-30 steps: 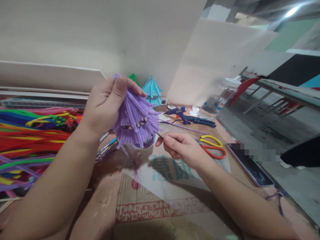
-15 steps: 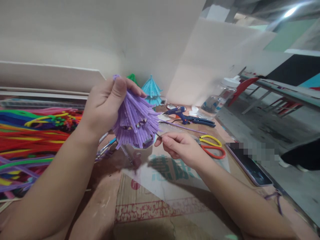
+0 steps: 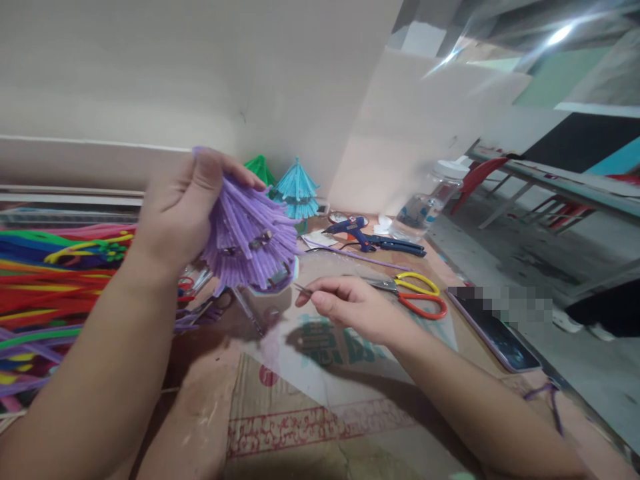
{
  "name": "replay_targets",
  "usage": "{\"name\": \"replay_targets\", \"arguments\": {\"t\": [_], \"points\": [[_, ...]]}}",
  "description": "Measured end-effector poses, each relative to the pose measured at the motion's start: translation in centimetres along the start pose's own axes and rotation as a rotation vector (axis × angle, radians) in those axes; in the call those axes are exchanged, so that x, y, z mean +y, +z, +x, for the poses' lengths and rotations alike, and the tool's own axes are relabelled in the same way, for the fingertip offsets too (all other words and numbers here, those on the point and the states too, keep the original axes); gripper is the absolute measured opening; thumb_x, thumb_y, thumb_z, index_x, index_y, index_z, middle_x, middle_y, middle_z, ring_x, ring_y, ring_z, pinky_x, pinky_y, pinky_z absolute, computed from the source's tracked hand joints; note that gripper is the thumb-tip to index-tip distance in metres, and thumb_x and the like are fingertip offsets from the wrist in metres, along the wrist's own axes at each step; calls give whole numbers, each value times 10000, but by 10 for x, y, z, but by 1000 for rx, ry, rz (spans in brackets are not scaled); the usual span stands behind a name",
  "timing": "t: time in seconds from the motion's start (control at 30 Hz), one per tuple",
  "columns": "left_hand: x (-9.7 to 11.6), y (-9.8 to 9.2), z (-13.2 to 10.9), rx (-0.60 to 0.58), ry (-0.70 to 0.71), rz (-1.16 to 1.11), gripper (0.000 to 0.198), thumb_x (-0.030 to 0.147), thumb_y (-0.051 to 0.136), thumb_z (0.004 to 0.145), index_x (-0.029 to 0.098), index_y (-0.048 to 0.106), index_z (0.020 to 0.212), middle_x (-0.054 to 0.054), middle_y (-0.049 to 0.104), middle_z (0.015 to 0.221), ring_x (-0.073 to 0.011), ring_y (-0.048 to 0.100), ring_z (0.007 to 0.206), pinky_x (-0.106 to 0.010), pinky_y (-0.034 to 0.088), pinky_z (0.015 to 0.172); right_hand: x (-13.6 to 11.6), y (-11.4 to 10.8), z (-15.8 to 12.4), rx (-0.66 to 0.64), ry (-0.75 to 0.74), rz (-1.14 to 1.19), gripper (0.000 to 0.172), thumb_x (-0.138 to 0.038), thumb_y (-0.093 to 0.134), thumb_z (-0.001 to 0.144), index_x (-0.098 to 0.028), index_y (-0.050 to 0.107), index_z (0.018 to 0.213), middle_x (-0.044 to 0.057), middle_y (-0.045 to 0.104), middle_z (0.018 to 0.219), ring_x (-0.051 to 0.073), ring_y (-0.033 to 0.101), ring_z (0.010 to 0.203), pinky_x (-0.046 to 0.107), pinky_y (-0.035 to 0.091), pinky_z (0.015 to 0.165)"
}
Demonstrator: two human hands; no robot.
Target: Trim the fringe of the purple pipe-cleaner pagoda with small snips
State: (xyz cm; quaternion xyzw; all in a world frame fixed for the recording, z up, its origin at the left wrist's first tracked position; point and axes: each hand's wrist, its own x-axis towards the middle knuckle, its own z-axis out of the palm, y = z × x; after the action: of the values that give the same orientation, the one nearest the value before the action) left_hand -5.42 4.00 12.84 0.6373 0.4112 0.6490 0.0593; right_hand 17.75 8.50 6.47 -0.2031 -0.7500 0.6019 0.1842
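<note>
My left hand (image 3: 177, 210) is closed around the top of a purple pipe-cleaner umbrella (image 3: 250, 240), held up above the table with its fringe hanging down. My right hand (image 3: 350, 307) is just to its right, fingers pinched on a thin metal wire (image 3: 301, 289) that points toward the umbrella's lower edge. The wire's tip is a little apart from the fringe.
A pile of coloured pipe cleaners (image 3: 50, 280) fills the left. Behind stand a green (image 3: 260, 170) and a blue umbrella (image 3: 296, 190). A blue glue gun (image 3: 373, 237), yellow-and-red scissors (image 3: 417, 297), a phone (image 3: 493, 327) and a clear jar (image 3: 425, 200) lie at the right on flattened cardboard (image 3: 310, 413).
The view has swung, shifting everything leftward. My right hand has dropped slightly, and the wire tip now sits a little clear of the purple fringe.
</note>
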Motion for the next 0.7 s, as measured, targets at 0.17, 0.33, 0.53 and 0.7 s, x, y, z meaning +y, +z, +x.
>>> {"name": "replay_targets", "arguments": {"t": [0.17,0.33,0.53,0.7], "points": [[1,-14,5,81,41,-37,475,626,580,869,175,713,801,-65,723,810,-210,715,807,-355,568,725,0,-1,-1,22,-3,52,442,-577,598,846,-143,671,883,-74,346,565,86,288,475,241,208,432],[-4,-6,-1,4,-41,-2,486,632,572,871,174,717,795,-66,739,801,-193,704,736,-316,538,664,3,-4,1,105,-40,231,486,-635,638,797,-154,618,864,-85,354,548,69,249,430,225,155,386],[-12,30,-21,-207,-163,168,555,611,376,967,173,705,877,-46,736,871,-183,672,810,-296,492,745,-6,-19,-3,222,-66,230,501,-642,704,755,-161,609,856,-82,376,523,60,263,399,208,151,369],[-14,42,-30,-336,-200,217,514,533,324,1004,183,677,874,-49,734,893,-198,677,867,-305,483,811,-13,-32,-10,336,-66,189,514,-656,738,715,-166,631,829,-70,384,506,64,281,397,219,158,381]]}}
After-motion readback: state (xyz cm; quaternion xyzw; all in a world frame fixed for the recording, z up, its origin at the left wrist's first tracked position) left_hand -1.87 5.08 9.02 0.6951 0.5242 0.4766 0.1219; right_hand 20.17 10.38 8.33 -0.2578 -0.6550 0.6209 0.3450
